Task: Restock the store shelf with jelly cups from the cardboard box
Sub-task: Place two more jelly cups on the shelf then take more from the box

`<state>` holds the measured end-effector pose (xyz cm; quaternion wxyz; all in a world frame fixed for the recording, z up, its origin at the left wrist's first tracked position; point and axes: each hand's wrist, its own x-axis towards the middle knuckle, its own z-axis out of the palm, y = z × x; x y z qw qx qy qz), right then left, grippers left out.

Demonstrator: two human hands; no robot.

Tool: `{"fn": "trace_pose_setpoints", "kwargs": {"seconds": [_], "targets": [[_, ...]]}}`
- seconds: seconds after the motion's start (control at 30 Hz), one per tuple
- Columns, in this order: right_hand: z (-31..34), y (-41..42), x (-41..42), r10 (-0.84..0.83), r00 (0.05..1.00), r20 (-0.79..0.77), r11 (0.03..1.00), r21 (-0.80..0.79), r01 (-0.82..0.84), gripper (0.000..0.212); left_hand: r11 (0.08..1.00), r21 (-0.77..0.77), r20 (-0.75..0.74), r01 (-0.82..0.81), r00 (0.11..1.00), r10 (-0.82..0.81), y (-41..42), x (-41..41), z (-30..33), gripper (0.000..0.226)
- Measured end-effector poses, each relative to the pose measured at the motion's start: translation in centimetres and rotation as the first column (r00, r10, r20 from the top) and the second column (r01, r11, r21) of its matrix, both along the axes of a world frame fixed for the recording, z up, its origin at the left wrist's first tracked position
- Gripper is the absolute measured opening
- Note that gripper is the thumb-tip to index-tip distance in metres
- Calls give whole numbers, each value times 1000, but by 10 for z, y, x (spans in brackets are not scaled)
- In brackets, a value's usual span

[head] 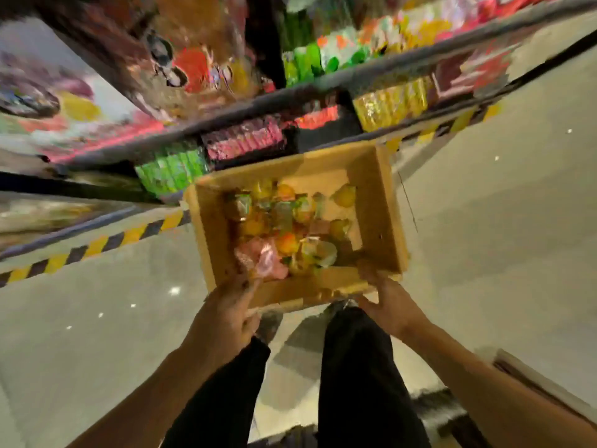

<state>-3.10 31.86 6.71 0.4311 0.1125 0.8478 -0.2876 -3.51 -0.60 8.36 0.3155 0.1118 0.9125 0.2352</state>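
Both hands, left (pixel 226 313) and right (pixel 386 305), gripped the box (pixel 378 202). Jelly cups (pixel 290 221) remained inside; shelf (pixel 226 114) restocking looked barely begun.

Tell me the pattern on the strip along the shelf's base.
Yellow and black diagonal stripes on the strip, clearest in the head view.

Dim warm indoor light, heavy motion blur across the shelves (pixel 226 92). Wide-angle bending at edges. Small glare specks on the glossy floor (pixel 484 237).
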Motion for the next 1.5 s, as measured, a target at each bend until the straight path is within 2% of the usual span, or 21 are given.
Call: {"fn": "trace_pose_setpoints", "kwargs": {"seconds": [0.07,0.2,0.27,0.33,0.4,0.47,0.53,0.6,0.63,0.67,0.73,0.8,0.87,0.93,0.97,1.0,1.07,1.13,1.27,1.37,1.5], "targets": [[-44,-2,5,49,999,5,999,-16,-48,56,995,-53,-2,87,996,-87,2,13,-47,66],[-117,-6,-3,108,994,5,993,-55,-107,57,998,-63,97,24,995,-18,14,16,-111,74],[-149,-15,-17,129,992,0,990,-51,-129,58,997,-76,120,-9,993,18,17,13,-141,64],[-184,-23,-31,103,995,1,994,-37,-103,59,997,-63,108,-39,993,45,20,5,-165,40],[-216,-26,-43,53,998,-35,998,-44,-54,60,999,-52,92,14,996,-9,22,-8,-184,40],[-248,-23,-57,41,992,-117,998,-47,-47,60,995,-78,76,60,996,-54,24,-28,-204,51],[-272,-22,-70,76,975,-209,997,32,-71,58,994,-74,25,82,996,-81,27,-46,-222,55],[-291,-26,-88,124,918,-376,987,146,-73,61,987,-73,-21,145,989,-147,29,-57,-242,61],[-301,-26,-100,201,868,-455,973,193,-124,67,984,-70,-17,165,986,-167,30,-63,-251,63],[-309,-24,-110,285,856,-431,952,228,-202,64,983,-68,-17,171,985,-172,32,-69,-259,63],[-330,-20,-122,409,882,-234,908,203,-367,46,987,-41,-33,156,987,-157,37,-81,-270,60],[-352,-17,-121,502,847,-176,864,151,-480,53,988,-24,-66,153,986,-154,38,-87,-280,59],[-361,-20,-117,462,852,-245,884,49,-465,67,989,-2,-64,145,987,-145,39,-90,-289,60],[-366,-22,-111,438,840,-321,890,23,-455,48,991,33,-70,132,989,-129,38,-89,-298,59],[-370,-23,-108,409,867,-285,908,28,-419,37,991,45,-66,125,990,-122,38,-88,-300,59],[-375,-25,-103,302,924,-237,953,35,-302,35,992,54,-52,114,992,-111,38,-87,-301,60],[-383,-23,-98,280,901,-331,960,113,-256,52,995,70,-13,75,997,-74,38,-83,-301,60],[-378,-22,-99,358,854,-378,934,147,-326,70,996,77,16,40,999,-41,38,-79,-294,59],[-354,-17,-104,351,786,-508,936,154,-318,85,996,89,-3,0,1000,0,36,-72,-282,55],[-323,-12,-108,344,809,-476,933,72,-354,92,997,76,-16,-14,1000,16,35,-76,-276,54],[-285,0,-116,290,926,-243,943,-93,-320,84,995,66,73,-74,995,69,43,-92,-278,63]]}}
